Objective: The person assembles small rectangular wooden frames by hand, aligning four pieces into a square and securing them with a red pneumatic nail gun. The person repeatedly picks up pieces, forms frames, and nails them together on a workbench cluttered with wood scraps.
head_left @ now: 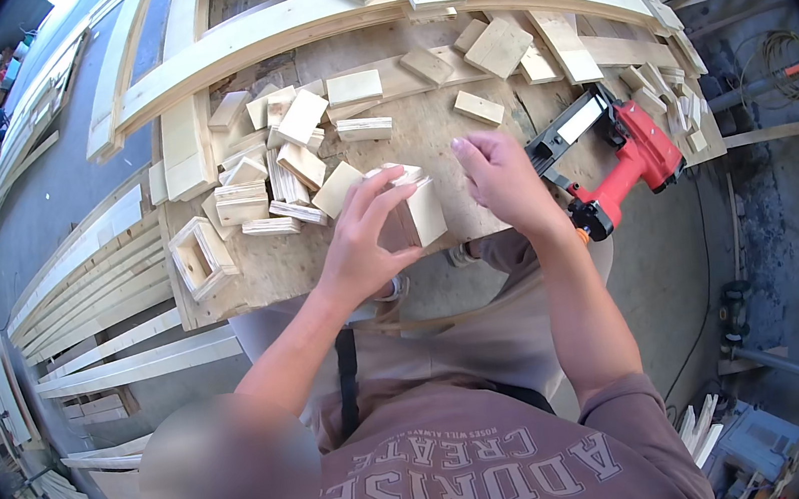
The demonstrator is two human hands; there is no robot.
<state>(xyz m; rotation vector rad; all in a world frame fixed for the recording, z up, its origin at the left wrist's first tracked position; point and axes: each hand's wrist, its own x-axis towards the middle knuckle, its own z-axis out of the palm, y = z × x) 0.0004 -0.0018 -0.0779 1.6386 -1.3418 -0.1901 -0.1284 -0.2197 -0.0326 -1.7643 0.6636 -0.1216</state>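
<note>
My left hand (367, 229) grips a small box of plywood pieces (427, 213) near the front edge of the workbench, its fingers over the top and its thumb at the lower side. Just to the right, my right hand (509, 183) is raised and closed, apart from the box. Whatever may be in its curled fingers is hidden. Beyond it lies a red and black nail gun (626, 164) at the bench's right edge. Loose plywood blocks (300, 118) are heaped left of and behind the box. A hollow square plywood frame (202, 257) rests at the bench's left corner.
The worn wooden bench top (292, 276) carries a large pale timber frame (274, 26) across its far side. More small blocks (678, 102) lie at the far right. Long timber strips (95, 274) are stacked to the left. A coiled hose (789, 62) hangs at right.
</note>
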